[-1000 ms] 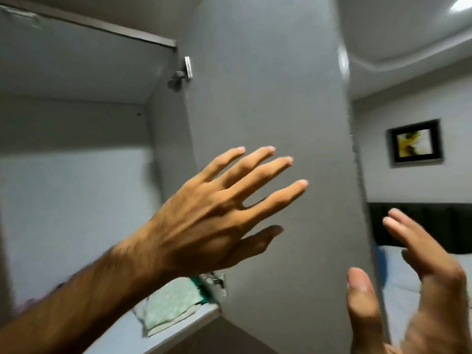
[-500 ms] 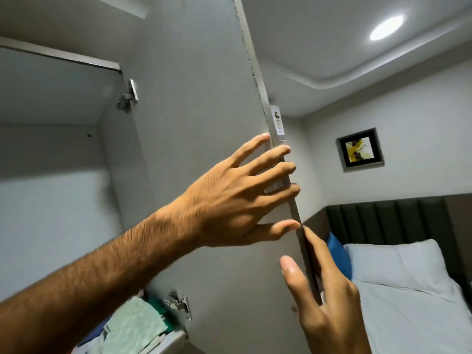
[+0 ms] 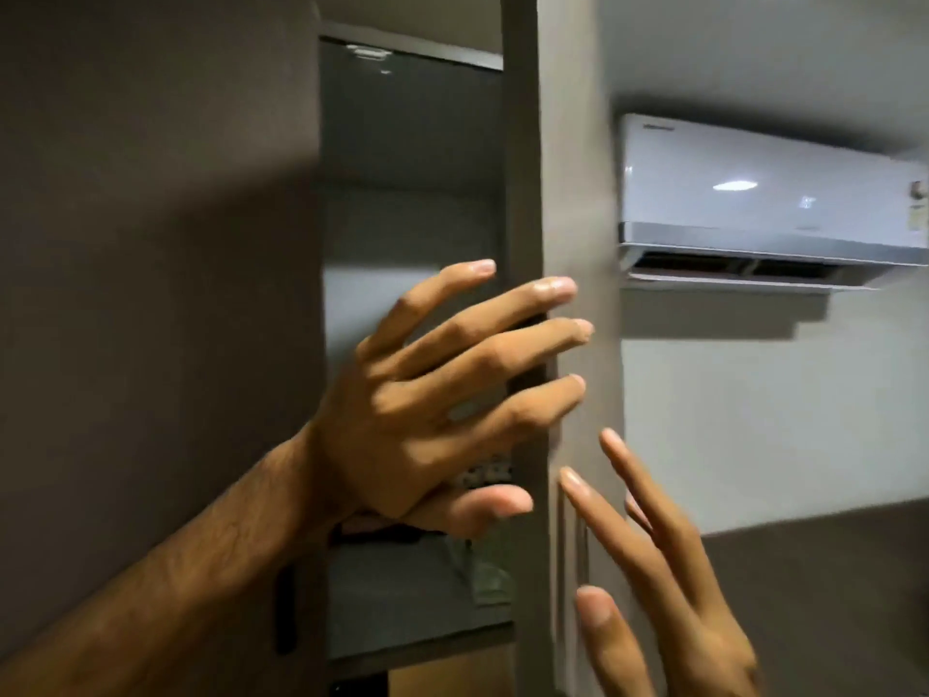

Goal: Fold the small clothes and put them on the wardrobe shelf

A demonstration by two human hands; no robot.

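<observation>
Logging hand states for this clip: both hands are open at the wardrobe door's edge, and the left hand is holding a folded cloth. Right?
Not quite. The head view shows the left hand holding nothing, fingers spread by the door edge. The right hand is open too, as you said.

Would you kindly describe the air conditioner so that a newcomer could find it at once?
Start at the grey wardrobe door whose edge runs down the middle. To its right, high on the pale wall, hangs the white glossy air conditioner. It is the only boxy appliance there, with a dark open vent underneath.
</observation>
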